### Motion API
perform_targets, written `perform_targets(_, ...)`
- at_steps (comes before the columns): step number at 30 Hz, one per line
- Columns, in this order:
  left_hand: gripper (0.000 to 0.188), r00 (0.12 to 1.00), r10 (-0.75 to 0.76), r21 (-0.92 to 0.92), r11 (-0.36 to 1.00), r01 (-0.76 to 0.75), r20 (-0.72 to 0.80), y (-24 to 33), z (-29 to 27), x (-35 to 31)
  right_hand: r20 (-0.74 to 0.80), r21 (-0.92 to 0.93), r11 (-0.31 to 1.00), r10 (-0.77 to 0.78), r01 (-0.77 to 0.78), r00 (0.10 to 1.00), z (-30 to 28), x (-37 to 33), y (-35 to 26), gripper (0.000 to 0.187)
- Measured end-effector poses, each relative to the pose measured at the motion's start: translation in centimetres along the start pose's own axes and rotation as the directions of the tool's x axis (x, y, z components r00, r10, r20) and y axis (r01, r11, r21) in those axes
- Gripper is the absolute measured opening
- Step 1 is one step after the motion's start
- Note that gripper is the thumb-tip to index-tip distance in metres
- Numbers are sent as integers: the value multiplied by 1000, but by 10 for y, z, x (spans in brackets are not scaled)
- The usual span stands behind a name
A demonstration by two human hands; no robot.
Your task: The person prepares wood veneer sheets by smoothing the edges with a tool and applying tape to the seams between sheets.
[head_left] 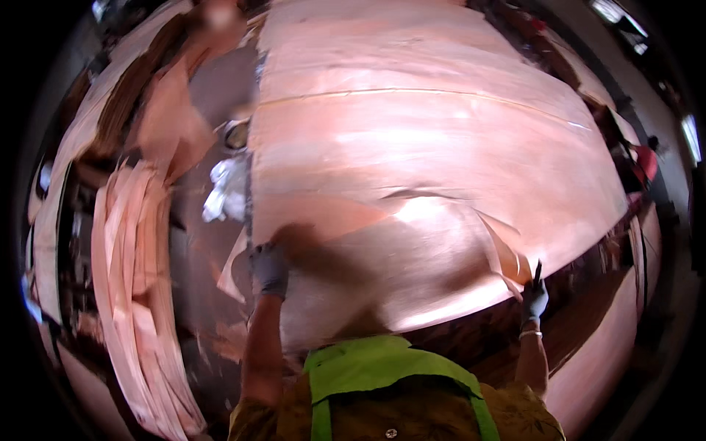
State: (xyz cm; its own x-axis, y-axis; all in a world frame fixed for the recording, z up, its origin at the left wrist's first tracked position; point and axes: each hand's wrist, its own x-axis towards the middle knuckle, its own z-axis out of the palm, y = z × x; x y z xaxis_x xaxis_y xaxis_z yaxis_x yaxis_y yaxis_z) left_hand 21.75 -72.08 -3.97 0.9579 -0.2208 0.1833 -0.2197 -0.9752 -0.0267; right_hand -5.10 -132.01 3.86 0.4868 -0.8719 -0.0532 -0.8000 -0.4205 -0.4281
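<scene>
A wide, thin sheet of pinkish wood veneer (382, 257) lies over the large veneer surface before me, bulging upward, with its right edge curled. My left hand (271, 273), in a grey glove, is closed at its left edge, though the fingertips are blurred. At the right, my right hand (535, 303), gloved too, is closed around a slim dark pointed tool (537, 272), its exact kind unclear. That hand is beside the curled corner of the sheet; whether it also pinches the veneer cannot be made out.
Beneath spreads a broad veneer surface (412, 147) with a seam across it. To the left stands a stack of veneer strips (136, 264). Between them are a crumpled white plastic bag (224, 191) and a small round container (237, 135). A person in red (645, 163) is at far right.
</scene>
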Motion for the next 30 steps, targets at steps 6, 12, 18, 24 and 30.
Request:
perform_targets(6,19,999,-42,-115,993,39,-24,-3,-6,-1,34,-530,793,373,-299,927,-38,-93,221,40)
perform_targets(12,15,999,7,-80,997,-10,-35,7,4,4,-217,-29,935,338,-352,916,-15,-93,171,33)
perform_targets(18,23,989,-142,-31,990,140,-41,11,30,-4,305,556,811,4,-181,952,106,-18,-4,21)
perform_targets(24,31,989,-138,-147,981,128,-61,3,49,-12,84,431,636,-735,640,673,180,-2,-214,29)
perform_targets(30,35,990,-134,-224,967,120,-51,5,52,-13,285,166,718,-691,676,665,236,2,-294,26)
